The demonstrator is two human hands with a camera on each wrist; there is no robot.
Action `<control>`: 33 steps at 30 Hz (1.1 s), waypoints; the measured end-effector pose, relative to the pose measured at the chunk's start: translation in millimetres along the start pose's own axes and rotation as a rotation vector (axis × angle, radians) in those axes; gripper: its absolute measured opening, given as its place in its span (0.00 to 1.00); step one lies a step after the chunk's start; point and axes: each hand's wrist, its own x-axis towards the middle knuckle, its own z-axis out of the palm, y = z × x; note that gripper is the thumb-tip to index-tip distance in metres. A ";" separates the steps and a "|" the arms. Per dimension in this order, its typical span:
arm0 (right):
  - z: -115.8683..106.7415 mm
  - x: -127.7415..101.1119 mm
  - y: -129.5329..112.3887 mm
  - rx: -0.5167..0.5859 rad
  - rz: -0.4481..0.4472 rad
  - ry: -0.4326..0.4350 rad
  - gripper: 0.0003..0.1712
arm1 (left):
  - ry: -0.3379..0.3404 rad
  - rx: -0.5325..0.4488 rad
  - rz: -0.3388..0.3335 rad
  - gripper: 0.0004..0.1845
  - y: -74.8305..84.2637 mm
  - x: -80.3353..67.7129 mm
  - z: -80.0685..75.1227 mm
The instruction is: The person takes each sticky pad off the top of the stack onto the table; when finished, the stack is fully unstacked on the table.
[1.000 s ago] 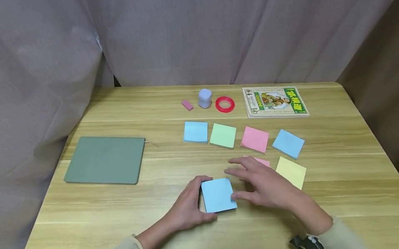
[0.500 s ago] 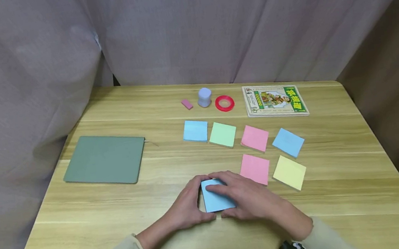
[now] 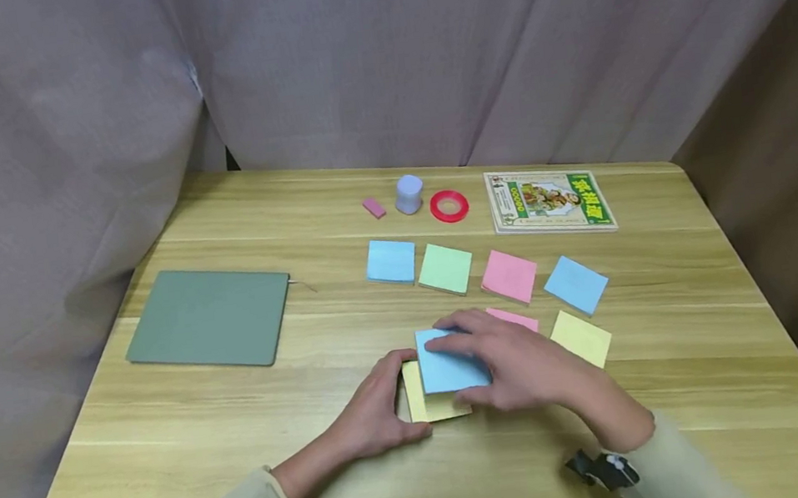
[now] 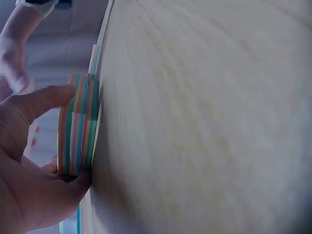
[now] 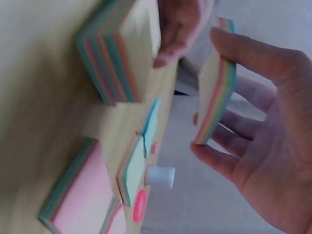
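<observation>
My left hand (image 3: 374,408) grips the pad (image 3: 419,402) near the counter's (image 3: 166,431) front, steadying it; my right hand (image 3: 516,364) pinches a lifted blue-topped slab (image 3: 447,360) just above, edges held so sheets stay together.

Soft, even light with faint shadows in the head view; both wrist views are blurred and washed-out.
</observation>
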 end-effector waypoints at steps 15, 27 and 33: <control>24.6 104.9 24.6 0.018 0.091 -0.044 0.36 | 0.015 -0.012 0.039 0.46 0.5 -1.3 1.3; 47.7 133.6 24.7 -0.090 0.080 -0.151 0.33 | 0.021 -0.009 0.047 0.47 -0.7 -1.0 1.5; 47.7 130.7 23.8 -0.080 0.082 -0.159 0.32 | 0.031 -0.014 0.052 0.47 -1.7 -0.3 1.2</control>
